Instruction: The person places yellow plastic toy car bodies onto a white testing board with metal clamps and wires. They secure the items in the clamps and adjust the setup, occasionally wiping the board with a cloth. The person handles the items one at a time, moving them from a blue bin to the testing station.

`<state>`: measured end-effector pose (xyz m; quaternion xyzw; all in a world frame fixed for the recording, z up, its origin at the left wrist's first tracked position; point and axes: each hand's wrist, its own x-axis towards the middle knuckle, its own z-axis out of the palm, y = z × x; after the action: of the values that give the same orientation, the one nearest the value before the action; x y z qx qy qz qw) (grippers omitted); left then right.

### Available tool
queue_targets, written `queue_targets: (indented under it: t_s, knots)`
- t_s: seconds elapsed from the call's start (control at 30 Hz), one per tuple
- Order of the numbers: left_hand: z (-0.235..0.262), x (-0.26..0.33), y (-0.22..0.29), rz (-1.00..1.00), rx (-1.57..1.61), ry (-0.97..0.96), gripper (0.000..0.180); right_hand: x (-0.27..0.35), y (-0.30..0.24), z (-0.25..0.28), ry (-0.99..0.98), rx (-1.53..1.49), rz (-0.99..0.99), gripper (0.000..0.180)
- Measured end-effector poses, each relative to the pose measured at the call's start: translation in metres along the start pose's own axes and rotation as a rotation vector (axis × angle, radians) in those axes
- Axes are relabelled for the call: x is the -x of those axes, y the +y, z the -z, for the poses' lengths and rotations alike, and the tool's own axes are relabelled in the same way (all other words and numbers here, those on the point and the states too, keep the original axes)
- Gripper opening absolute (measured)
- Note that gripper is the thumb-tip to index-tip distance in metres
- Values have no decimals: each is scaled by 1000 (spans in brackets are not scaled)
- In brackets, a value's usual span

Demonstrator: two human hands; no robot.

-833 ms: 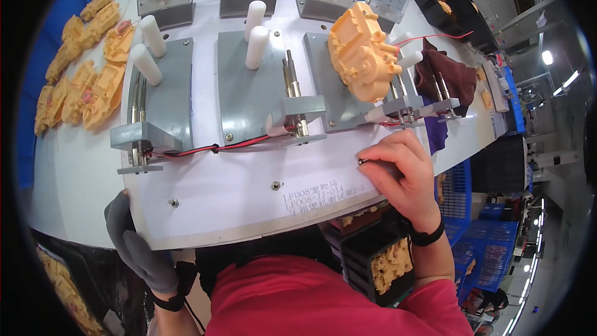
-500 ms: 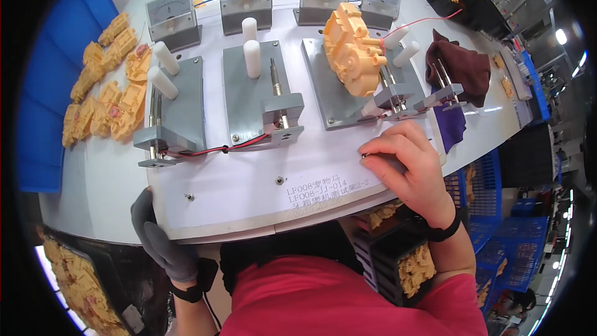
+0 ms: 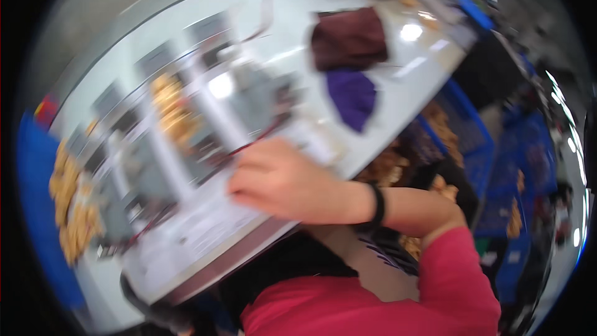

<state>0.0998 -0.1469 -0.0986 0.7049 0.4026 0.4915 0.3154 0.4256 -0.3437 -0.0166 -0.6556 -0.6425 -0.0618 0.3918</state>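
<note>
Motion blurs much of the head view. My right hand (image 3: 283,180), bare with a black band at the wrist, reaches over the front of a white panel (image 3: 205,230). Its fingers are bent together and their tips meet low at the panel; whatever lies between them is hidden. My left hand (image 3: 152,305), in a dark grey glove, is a smear at the panel's front left corner, so its fingers cannot be made out. Beyond the right hand, a yellow plastic housing (image 3: 171,109) sits on one of several grey test fixtures (image 3: 249,102).
Blurred panel meters (image 3: 205,28) line the back. More yellow housings (image 3: 68,205) lie at left beside a blue bin (image 3: 40,199). A brown cloth (image 3: 349,42) and a purple cloth (image 3: 352,96) lie on the table's right. Blue crates (image 3: 469,124) stand below the right edge.
The view has swung to the right, so table and fixtures appear shifted left and tilted. My right hand remains at the panel's front, and its fingertips now hide the small metal tip seen before.
</note>
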Motion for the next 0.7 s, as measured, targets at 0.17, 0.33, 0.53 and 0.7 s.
queue_targets:
  t_s: [0.17,0.33,0.53,0.7]
  knots:
    - [-2,10,8,-230,-129,112,54,-6,0,-18,87,-38,70,10]
    - [-13,8,11,-291,-104,85,53,4,2,-14,118,38,95,10]
    - [-5,8,7,-277,-80,70,53,4,-1,-18,113,68,87,11]
    - [-5,7,18,-292,-180,61,53,3,0,-20,121,44,87,10]
